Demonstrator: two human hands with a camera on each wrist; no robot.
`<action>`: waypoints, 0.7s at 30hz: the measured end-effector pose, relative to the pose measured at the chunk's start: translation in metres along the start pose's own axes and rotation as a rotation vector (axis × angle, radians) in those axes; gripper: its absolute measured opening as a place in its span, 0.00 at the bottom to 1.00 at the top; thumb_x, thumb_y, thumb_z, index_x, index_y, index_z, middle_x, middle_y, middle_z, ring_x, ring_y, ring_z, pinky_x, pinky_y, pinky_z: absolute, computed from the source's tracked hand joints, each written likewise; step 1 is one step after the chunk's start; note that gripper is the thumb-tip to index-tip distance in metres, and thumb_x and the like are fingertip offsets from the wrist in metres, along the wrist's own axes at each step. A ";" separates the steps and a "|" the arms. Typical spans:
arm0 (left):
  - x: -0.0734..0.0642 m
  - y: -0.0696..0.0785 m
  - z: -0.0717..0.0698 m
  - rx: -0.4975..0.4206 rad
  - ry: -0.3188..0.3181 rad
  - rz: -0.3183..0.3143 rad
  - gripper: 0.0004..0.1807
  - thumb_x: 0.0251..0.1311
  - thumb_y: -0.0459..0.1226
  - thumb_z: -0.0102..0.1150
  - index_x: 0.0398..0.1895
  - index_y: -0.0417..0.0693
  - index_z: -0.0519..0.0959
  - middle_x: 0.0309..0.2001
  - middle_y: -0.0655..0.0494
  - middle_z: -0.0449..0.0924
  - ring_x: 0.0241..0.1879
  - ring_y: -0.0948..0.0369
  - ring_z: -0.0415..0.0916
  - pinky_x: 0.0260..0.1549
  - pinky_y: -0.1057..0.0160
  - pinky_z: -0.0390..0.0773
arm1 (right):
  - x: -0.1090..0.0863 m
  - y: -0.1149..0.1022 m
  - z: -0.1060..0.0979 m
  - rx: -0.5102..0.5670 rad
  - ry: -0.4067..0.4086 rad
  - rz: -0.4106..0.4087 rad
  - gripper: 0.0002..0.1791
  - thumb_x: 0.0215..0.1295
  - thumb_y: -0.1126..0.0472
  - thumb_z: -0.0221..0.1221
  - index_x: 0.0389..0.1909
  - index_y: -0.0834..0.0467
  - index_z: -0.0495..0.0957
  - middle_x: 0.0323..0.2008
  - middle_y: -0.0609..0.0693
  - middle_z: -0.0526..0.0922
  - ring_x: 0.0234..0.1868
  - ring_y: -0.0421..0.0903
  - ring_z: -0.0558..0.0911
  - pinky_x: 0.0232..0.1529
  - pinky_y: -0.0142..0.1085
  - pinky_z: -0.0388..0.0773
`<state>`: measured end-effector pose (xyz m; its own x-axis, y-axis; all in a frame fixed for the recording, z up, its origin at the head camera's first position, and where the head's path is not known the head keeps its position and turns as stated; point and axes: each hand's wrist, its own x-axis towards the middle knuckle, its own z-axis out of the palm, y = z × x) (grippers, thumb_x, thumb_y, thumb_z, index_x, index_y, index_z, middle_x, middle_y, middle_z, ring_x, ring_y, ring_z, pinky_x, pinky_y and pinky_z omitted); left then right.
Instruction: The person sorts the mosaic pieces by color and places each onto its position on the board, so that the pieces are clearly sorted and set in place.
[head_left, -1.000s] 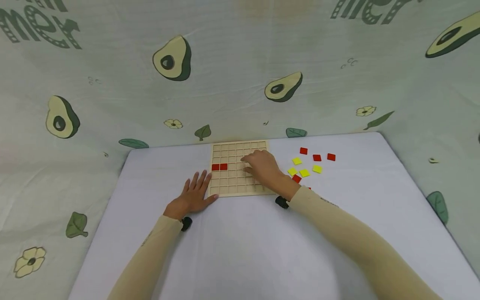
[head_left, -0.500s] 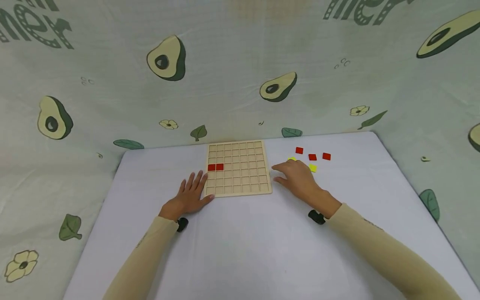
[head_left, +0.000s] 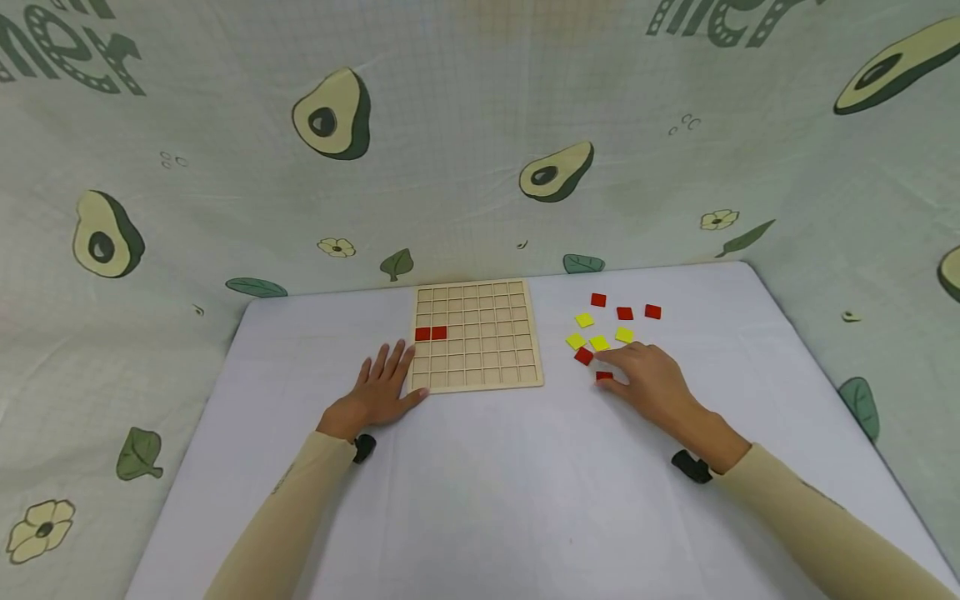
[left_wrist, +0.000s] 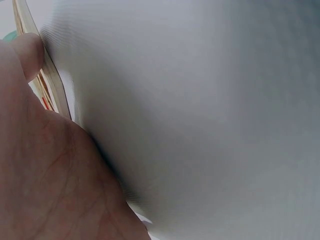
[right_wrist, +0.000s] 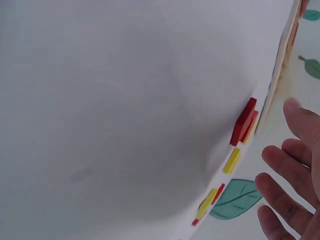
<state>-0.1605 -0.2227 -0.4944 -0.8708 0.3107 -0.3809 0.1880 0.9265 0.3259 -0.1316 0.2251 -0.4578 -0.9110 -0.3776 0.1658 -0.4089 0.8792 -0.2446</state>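
Note:
My left hand (head_left: 375,396) lies with fingers spread at the near left corner of a wooden grid board (head_left: 487,358), its fingertips and thumb against the edges. In the left wrist view the thumb and palm show beside the board's edge (left_wrist: 59,90). Two red square tiles (head_left: 439,333) sit side by side in the board's leftmost cells. To the right of the board, my right hand (head_left: 652,383) hovers with thumb and fingers apart around a red tile (head_left: 603,377), which is partly hidden. The right wrist view shows a gap between the fingers and the nearest red tile (right_wrist: 244,122).
Several yellow tiles (head_left: 599,342) and another red tile (head_left: 584,356) lie just beyond my right fingertips. Farther back are three more red tiles (head_left: 625,313). A white cloth (head_left: 480,483) covers the table, and a printed curtain (head_left: 450,125) hangs behind it.
My right hand has moved from over the board to the right and nearer, down to the loose tiles. My left hand stays at the board's corner.

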 end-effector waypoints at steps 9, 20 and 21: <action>0.000 -0.001 0.001 0.004 0.005 0.002 0.51 0.78 0.61 0.46 0.87 0.43 0.36 0.86 0.40 0.27 0.84 0.39 0.21 0.79 0.34 0.27 | -0.017 0.007 -0.001 -0.014 -0.015 -0.001 0.25 0.57 0.60 0.79 0.56 0.61 0.87 0.46 0.57 0.91 0.48 0.59 0.87 0.49 0.55 0.85; -0.003 0.003 -0.004 0.000 -0.009 0.003 0.52 0.77 0.62 0.46 0.87 0.44 0.35 0.87 0.41 0.26 0.84 0.40 0.20 0.79 0.36 0.25 | -0.021 0.011 0.002 0.027 -0.008 -0.010 0.25 0.56 0.62 0.79 0.56 0.61 0.88 0.44 0.57 0.91 0.47 0.59 0.87 0.47 0.54 0.86; -0.003 0.003 -0.004 -0.001 -0.006 0.003 0.52 0.77 0.61 0.46 0.87 0.44 0.35 0.87 0.41 0.26 0.84 0.40 0.20 0.79 0.36 0.25 | -0.021 0.011 0.002 0.028 -0.010 -0.009 0.25 0.56 0.62 0.79 0.56 0.61 0.88 0.44 0.57 0.91 0.47 0.59 0.87 0.47 0.54 0.86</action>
<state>-0.1587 -0.2217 -0.4889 -0.8674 0.3148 -0.3855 0.1903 0.9255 0.3275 -0.1173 0.2425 -0.4661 -0.9077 -0.3885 0.1582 -0.4183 0.8674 -0.2695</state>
